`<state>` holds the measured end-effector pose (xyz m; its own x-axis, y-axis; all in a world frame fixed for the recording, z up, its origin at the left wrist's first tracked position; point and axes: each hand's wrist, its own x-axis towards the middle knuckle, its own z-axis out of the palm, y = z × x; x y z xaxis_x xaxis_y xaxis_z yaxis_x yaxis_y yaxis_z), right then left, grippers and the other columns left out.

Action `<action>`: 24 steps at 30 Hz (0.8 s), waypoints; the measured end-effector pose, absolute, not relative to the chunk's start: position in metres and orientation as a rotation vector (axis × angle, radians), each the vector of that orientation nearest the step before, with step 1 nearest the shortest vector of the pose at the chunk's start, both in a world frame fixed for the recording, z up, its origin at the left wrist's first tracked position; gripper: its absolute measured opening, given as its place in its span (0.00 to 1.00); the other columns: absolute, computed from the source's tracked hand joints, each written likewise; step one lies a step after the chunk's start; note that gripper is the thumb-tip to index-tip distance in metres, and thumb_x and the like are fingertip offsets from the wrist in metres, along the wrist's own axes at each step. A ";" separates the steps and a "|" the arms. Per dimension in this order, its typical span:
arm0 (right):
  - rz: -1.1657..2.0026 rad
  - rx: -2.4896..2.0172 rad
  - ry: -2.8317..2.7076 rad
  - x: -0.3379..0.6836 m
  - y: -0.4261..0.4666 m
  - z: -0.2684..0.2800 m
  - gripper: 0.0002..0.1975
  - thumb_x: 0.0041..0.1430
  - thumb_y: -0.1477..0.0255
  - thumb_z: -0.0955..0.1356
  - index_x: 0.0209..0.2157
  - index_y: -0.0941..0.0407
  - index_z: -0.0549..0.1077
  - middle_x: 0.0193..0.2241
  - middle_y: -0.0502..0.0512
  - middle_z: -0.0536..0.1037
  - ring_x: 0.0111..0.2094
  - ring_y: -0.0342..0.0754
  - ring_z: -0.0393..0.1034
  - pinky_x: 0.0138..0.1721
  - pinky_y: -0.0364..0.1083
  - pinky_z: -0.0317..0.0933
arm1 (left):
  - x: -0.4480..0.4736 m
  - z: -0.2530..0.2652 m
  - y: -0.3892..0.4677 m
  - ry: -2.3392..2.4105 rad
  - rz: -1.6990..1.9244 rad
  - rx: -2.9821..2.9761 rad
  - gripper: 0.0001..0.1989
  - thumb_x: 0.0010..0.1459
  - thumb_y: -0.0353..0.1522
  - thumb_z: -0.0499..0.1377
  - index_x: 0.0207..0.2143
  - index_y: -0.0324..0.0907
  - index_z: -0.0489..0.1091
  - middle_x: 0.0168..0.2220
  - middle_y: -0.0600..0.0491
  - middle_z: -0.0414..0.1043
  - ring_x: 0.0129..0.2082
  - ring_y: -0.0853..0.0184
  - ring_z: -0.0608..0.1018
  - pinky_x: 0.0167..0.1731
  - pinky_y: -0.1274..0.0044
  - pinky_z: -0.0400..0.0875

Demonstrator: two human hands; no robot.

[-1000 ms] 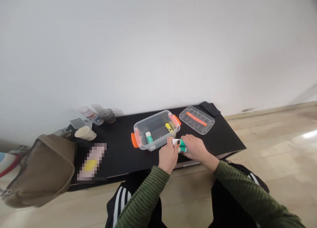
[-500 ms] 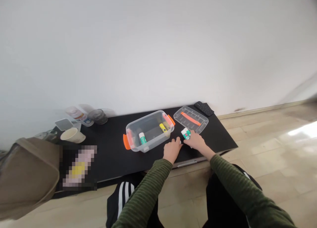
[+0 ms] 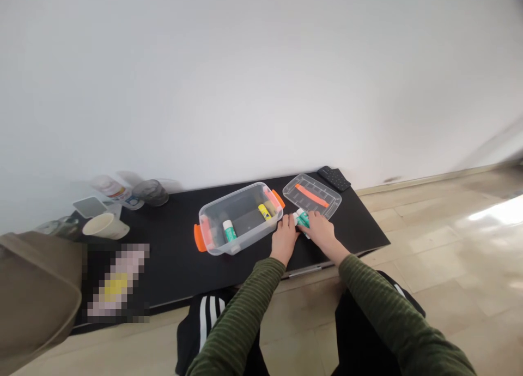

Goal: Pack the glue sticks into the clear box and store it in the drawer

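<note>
A small green-and-white glue stick (image 3: 302,218) is lying low over the black table (image 3: 180,256), just off the right end of the clear storage box (image 3: 239,217) and just in front of the clear lid (image 3: 312,195) with its orange strip. Both hands are meeting on it: the right hand (image 3: 321,231) is curling its fingers around the green body, and the left hand (image 3: 285,238) is pressing its fingertips against the white end, though whether that end is a cap being pinched or only being touched is too small to tell. Doing this step well seems to be a matter of keeping the stick steady between the two hands, with the right hand gripping the barrel firmly and the left working only at the tip, so the stick is not slipping or rolling across the smooth table. The box is sitting open with orange clips at both ends, and a second green stick (image 3: 229,231) and a yellow stick (image 3: 265,212) are lying inside it, apart from each other. A dark remote (image 3: 334,178) is resting at the far corner behind the lid. Well to the left, a cream cup (image 3: 105,226), a dark glass (image 3: 150,192) and a bottle lying on its side (image 3: 116,191) are grouped near the wall, and a brown bag (image 3: 32,299) is filling the near left edge.
</note>
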<state>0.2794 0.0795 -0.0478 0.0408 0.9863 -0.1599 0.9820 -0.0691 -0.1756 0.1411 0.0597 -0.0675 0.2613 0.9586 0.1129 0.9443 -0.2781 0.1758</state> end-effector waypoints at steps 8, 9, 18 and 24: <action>0.398 -2.210 -2.079 0.283 0.079 -0.048 0.22 0.59 0.59 0.68 0.50 0.58 0.67 0.51 0.65 0.71 0.55 0.59 0.63 0.45 0.49 0.63 | 0.136 -0.064 0.054 1.840 0.332 2.344 0.35 0.59 0.31 0.61 0.66 0.45 0.52 0.63 0.38 0.58 0.52 0.57 0.75 0.43 0.72 0.77; 0.419 -2.200 -2.066 0.283 0.080 -0.049 0.23 0.59 0.60 0.69 0.51 0.58 0.67 0.51 0.65 0.71 0.55 0.59 0.63 0.46 0.49 0.62 | 0.135 -0.064 0.053 1.826 0.354 2.350 0.34 0.60 0.29 0.60 0.66 0.44 0.52 0.63 0.39 0.57 0.53 0.57 0.74 0.43 0.72 0.77; 0.325 -2.159 -1.996 0.284 0.075 -0.036 0.16 0.63 0.64 0.65 0.49 0.58 0.70 0.48 0.65 0.73 0.54 0.60 0.64 0.46 0.50 0.63 | 0.115 -0.049 0.030 1.667 0.574 2.450 0.24 0.64 0.27 0.50 0.62 0.44 0.58 0.62 0.41 0.60 0.58 0.59 0.71 0.45 0.72 0.76; 0.159 -1.504 -2.117 0.240 0.071 0.018 0.14 0.66 0.71 0.60 0.49 0.55 0.72 0.48 0.60 0.75 0.54 0.53 0.65 0.54 0.50 0.60 | 0.046 0.003 0.010 1.794 1.121 2.358 0.16 0.60 0.27 0.53 0.49 0.45 0.71 0.53 0.44 0.71 0.55 0.56 0.72 0.57 0.59 0.65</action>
<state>0.2402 0.0715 0.0178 -0.2372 0.9053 0.3523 0.8425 0.3723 -0.3894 0.0461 0.0098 0.0025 0.1086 0.8337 0.5415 0.8522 -0.3586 0.3811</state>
